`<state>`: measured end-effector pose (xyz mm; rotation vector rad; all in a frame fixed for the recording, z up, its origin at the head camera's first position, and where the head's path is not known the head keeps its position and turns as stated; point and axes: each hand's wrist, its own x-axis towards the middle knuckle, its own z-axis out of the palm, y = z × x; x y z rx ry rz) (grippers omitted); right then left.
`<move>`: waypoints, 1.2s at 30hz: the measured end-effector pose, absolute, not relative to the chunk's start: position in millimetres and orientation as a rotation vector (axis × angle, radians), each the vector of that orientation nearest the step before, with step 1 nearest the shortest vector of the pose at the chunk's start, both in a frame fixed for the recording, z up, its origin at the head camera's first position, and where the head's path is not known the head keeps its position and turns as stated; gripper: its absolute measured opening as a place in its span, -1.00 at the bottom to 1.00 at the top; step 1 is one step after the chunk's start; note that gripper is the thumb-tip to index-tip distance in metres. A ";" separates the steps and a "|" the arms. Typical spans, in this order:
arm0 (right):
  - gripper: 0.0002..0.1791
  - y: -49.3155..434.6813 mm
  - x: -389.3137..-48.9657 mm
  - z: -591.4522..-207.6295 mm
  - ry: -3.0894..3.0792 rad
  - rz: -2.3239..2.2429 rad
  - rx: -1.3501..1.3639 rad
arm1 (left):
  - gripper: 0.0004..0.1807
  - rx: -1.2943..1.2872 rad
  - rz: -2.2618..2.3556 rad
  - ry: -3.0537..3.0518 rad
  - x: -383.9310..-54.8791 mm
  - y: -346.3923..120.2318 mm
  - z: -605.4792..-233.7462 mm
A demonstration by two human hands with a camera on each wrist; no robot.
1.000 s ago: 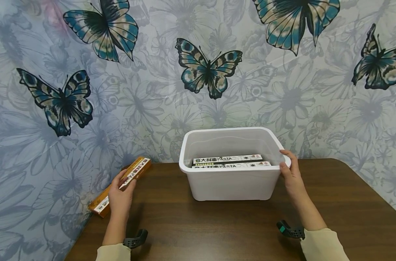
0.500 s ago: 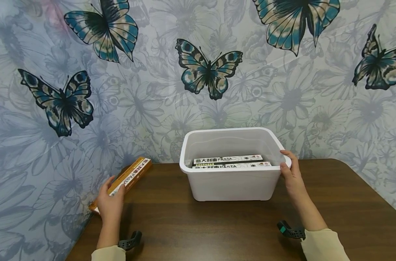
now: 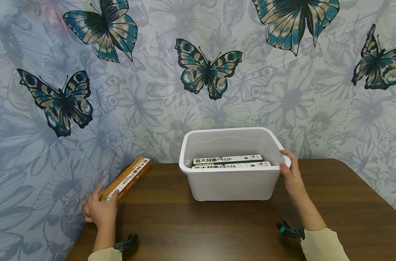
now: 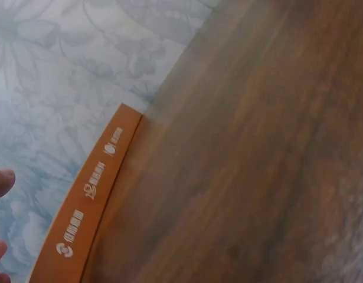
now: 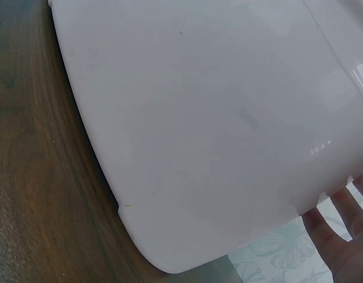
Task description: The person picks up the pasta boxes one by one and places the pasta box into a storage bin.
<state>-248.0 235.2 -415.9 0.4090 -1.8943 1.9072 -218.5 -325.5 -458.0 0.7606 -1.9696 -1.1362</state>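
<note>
An orange pasta box (image 3: 132,177) with a white label strip lies slanted at the table's left edge. The left hand (image 3: 101,210) is over its near end, thumb to the right and fingers to the left; that end is hidden. In the left wrist view, fingertips (image 4: 3,184) appear at the left, apart from the box's printed orange side (image 4: 90,200). A white plastic bin (image 3: 232,186) stands at the back middle, holding white-topped pasta boxes (image 3: 230,158). The right hand (image 3: 294,177) grips its right rim, with fingers (image 5: 323,236) at the bin's edge in the right wrist view.
The brown wooden table (image 3: 217,228) spreads in front of the bin. Behind it hangs a butterfly-patterned cloth (image 3: 152,108), close to the bin and the orange box. Each wrist wears a black band (image 3: 290,231).
The left hand has moved down and left along the orange pasta box, from its middle to its near end. The box, the bin and the right hand look unmoved.
</note>
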 end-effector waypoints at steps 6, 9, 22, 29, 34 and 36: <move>-0.52 235.7 -248.0 -416.7 -1.895 1.910 0.410 | -0.31 0.821 -1.173 -1.922 -216.9 -330.0 -463.1; -0.52 235.2 -248.3 -417.2 -1.895 1.909 0.403 | -0.29 0.832 -1.190 -1.928 -216.7 -332.8 -465.7; -0.53 232.0 -250.0 -419.5 -1.881 1.900 0.422 | -0.18 0.886 -1.182 -1.966 -215.8 -342.7 -473.5; -0.53 232.9 -249.2 -418.5 -1.864 1.912 0.415 | -0.24 0.869 -1.192 -1.940 -217.3 -339.7 -476.2; -0.53 234.6 -248.6 -418.5 -1.870 1.907 0.418 | -0.21 0.824 -1.199 -2.018 -217.3 -336.2 -478.9; -0.52 235.2 -248.0 -418.4 -1.876 1.902 0.416 | -0.16 0.799 -1.198 -2.074 -217.4 -336.0 -479.9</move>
